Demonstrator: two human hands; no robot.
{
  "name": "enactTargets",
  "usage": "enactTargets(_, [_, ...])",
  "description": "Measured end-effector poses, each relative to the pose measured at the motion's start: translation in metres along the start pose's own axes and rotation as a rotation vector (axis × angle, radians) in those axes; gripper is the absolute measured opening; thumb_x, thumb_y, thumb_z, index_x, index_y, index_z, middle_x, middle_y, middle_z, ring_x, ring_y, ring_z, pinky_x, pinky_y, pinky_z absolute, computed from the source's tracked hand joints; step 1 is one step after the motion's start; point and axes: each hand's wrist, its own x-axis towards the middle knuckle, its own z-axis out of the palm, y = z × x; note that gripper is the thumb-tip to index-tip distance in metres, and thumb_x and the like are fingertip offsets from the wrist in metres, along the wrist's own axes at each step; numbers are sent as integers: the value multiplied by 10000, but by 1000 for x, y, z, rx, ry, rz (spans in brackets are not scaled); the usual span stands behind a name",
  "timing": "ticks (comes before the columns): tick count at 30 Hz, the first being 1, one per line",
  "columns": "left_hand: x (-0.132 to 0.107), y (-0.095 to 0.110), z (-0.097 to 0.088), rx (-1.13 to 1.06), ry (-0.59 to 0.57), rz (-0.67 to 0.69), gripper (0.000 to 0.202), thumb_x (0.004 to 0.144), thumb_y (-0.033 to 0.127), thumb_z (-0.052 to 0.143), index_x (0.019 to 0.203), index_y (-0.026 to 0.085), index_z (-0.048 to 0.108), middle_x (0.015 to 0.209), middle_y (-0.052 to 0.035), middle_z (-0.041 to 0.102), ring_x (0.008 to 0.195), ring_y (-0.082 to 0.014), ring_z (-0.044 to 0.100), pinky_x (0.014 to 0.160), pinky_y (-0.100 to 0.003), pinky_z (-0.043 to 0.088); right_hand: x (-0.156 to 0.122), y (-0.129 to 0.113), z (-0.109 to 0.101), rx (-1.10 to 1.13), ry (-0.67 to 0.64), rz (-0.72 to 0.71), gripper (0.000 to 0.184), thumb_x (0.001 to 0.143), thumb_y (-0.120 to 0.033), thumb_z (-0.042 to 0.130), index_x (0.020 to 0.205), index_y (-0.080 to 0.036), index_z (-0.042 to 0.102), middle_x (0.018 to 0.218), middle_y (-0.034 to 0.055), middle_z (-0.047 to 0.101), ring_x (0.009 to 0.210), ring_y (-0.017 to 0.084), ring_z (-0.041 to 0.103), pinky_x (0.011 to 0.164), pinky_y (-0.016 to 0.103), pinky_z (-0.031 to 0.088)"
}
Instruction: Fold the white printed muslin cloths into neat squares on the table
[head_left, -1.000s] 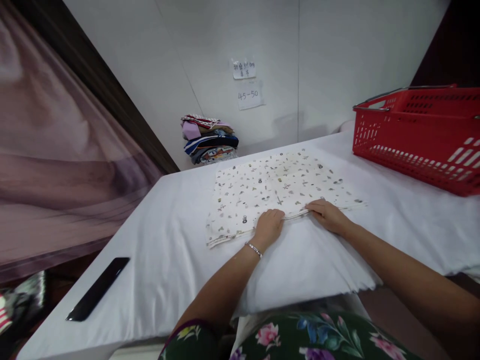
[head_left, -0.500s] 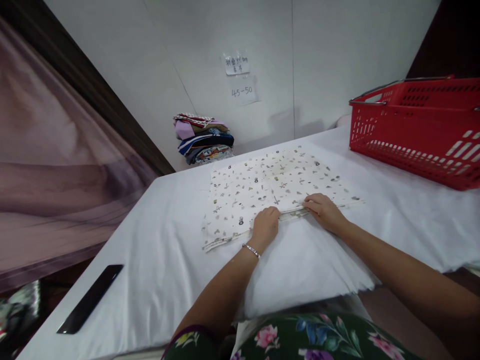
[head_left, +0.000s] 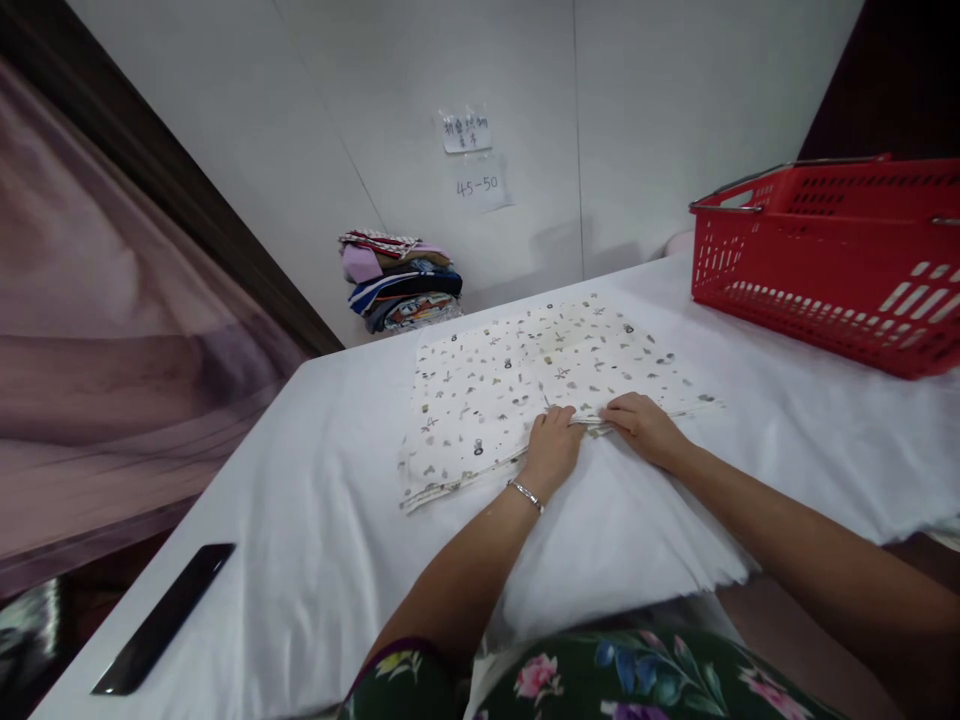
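Note:
A cream cloth with a small grey and green print lies folded in layers on the white-covered table. My left hand is closed on the middle of its near edge, a silver bracelet at the wrist. Just to the right, my right hand pinches the same edge between thumb and fingers. Only a short stretch of the edge shows between the two hands. The cloth's left near corner shows several stacked layers, while the rest lies flat.
A red plastic basket with metal handles stands at the right. Folded fabrics are piled at the back by the wall, below paper signs. A dark flat strip lies at the left front, and a pinkish curtain hangs on the left.
My left hand has slid right along the cloth's near edge, closer to my right hand. My right hand stays at nearly the same spot. The view has shifted slightly.

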Motion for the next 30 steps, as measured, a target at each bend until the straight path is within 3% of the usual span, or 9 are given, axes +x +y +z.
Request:
enactTargets(6, [2,5,-2,-89,29,67,191,874,120,442,807,170,614,1144,-59,561,1093,-203,464,888,-380,403,-1,0,0,35,-36,-3,273,896,-195,417,990,-193,673,905,91,638,826,203,532,725,342,412])
enactTargets(20, [-6,9,1,-345,64,-78,128,880,161,445,900,183,570,1088,-52,564,1010,-167,510,879,-338,421,-4,-4,-6,112,-103,-11,257,852,-209,476,1053,-191,635,968,99,625,888,214,547,773,366,425])
enactTargets(30, [-5,10,2,-206,-4,-43,155,891,163,435,931,181,584,1076,-54,579,992,-173,523,862,-346,411,-6,-4,-10,13,-128,-2,310,861,-112,400,1038,-190,642,958,104,636,877,210,534,782,358,384])
